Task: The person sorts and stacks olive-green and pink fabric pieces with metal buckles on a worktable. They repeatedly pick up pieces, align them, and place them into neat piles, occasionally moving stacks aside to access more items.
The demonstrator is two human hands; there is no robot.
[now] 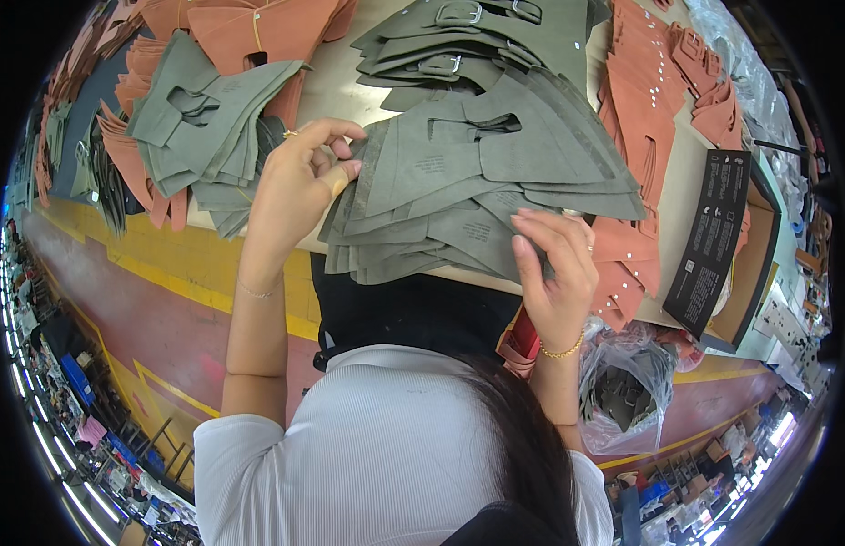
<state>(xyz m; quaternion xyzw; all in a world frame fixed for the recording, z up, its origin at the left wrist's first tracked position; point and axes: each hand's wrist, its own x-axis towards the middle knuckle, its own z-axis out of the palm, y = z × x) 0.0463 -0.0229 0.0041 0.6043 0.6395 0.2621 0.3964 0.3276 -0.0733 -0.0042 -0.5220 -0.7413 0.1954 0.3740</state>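
Dark hair (527, 437) hangs below printed grey-green pieces (459, 182), left hand (301, 168) at their edge, grip unclear, right hand (561, 273) unclenched.

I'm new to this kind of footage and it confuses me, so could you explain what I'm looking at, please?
There's no machine here, just a person working with two bare hands. The one picture comes from a wide fisheye camera worn on the head, looking down, so edges curve and the rim is black.

On the pale, flat tabletop lies a large stack of grey-green, leather-like cut pieces. Around it are orange-pink flat pieces and grey-green pieces with metal buckles.

The left hand has its fingertips at the stack's left edge; I can't tell whether it grips a piece. The right hand is loosely open at the lower right edge, holding nothing I can see.
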